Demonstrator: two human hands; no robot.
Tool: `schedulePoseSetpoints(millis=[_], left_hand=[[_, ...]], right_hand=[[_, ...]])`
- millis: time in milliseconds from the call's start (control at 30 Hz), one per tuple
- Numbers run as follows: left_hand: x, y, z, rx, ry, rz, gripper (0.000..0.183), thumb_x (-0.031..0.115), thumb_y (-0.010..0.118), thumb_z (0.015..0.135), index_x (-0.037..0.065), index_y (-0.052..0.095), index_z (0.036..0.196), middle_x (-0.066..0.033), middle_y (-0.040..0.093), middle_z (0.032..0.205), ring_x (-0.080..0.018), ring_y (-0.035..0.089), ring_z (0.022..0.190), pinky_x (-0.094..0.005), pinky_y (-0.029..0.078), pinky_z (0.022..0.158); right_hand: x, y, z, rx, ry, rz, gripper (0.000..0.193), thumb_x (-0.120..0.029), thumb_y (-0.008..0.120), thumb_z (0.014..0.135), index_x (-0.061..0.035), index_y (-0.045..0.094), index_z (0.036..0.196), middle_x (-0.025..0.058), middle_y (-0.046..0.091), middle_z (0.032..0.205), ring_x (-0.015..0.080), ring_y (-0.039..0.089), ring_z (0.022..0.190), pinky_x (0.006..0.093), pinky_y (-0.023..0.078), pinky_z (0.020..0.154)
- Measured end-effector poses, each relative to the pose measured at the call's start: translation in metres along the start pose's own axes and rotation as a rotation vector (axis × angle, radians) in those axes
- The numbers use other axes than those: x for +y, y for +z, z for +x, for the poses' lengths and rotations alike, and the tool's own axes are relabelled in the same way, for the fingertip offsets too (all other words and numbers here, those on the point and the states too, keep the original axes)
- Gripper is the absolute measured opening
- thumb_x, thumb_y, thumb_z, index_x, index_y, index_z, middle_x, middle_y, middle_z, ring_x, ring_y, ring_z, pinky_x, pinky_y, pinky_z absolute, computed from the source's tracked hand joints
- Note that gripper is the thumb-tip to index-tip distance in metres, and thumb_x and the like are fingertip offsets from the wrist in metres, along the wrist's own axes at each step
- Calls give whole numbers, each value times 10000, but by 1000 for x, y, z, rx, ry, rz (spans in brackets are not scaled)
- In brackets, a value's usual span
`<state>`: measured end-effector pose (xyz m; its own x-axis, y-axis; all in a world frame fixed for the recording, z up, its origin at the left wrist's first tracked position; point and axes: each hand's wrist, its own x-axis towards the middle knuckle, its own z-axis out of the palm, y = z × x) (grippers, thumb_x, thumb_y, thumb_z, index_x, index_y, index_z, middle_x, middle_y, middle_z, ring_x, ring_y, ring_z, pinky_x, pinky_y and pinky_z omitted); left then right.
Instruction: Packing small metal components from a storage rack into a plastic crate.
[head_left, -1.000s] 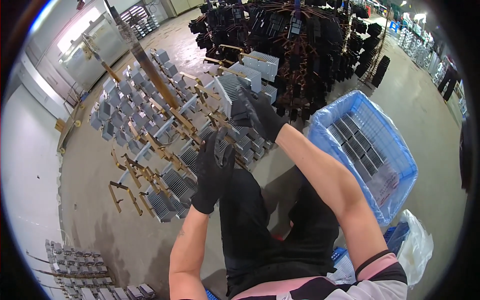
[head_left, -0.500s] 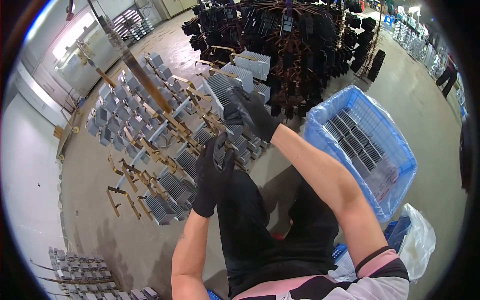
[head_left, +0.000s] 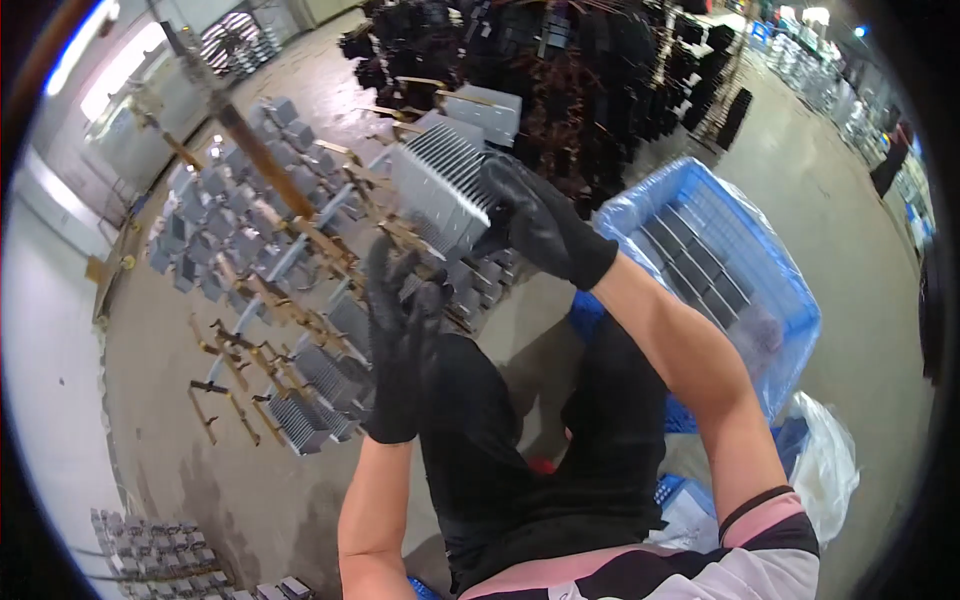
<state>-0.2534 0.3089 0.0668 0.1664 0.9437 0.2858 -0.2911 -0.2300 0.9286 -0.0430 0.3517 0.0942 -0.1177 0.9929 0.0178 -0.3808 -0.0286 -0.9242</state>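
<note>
A silver finned heat sink (head_left: 441, 190) is gripped along its right side by my right hand (head_left: 540, 215), in a black glove. It is tilted, with its fins showing on top. Just below and left of it, my gloved left hand (head_left: 400, 345) has its fingers spread and holds nothing. Around both hands stands a rack with brass-coloured hooks (head_left: 235, 345), from which many more silver heat sinks (head_left: 300, 420) hang. Another heat sink (head_left: 482, 112) hangs behind the held one.
To my right stands a blue crate (head_left: 803, 325) lined with clear plastic, with rows of heat sinks inside. Dark parts (head_left: 560, 90) crowd a rack ahead. A rusty post (head_left: 255, 155) rises at the left. White plastic bags (head_left: 822, 470) lie at the lower right.
My right hand has moved slightly right, and the heat sink has come with it, turning. My left hand's fingers have opened. The view has shifted a little.
</note>
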Motion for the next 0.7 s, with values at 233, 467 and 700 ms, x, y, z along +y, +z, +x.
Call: schedulePoseSetpoints(millis=[233,467,700], left_hand=[[-28,19,-23,-178,17,178,454,209,501,1069,66,391,1486,-119,509,1419,-223,568,1216,-362,479,1007],[-33,99,-54,-405,-193,396,404,226,502,1070,36,439,1421,-125,571,1308,-227,597,1162,-356,510,956],[-66,69,-32,-315,-77,275,389,189,539,1043,-21,452,1359,-156,621,1197,-244,644,1058,-378,515,965]], right_hand=[[5,-36,-116,-95,-769,-1228,570,-289,673,947,18,463,1379,250,603,1154,352,651,946,449,535,867],[-24,-80,-199,139,-404,-1354,884,-324,820,792,-16,372,1489,234,612,1161,386,633,1018,443,496,942],[-46,-223,-255,532,-30,-1475,652,-193,785,719,-20,494,1276,211,612,1046,369,603,1023,435,507,892]])
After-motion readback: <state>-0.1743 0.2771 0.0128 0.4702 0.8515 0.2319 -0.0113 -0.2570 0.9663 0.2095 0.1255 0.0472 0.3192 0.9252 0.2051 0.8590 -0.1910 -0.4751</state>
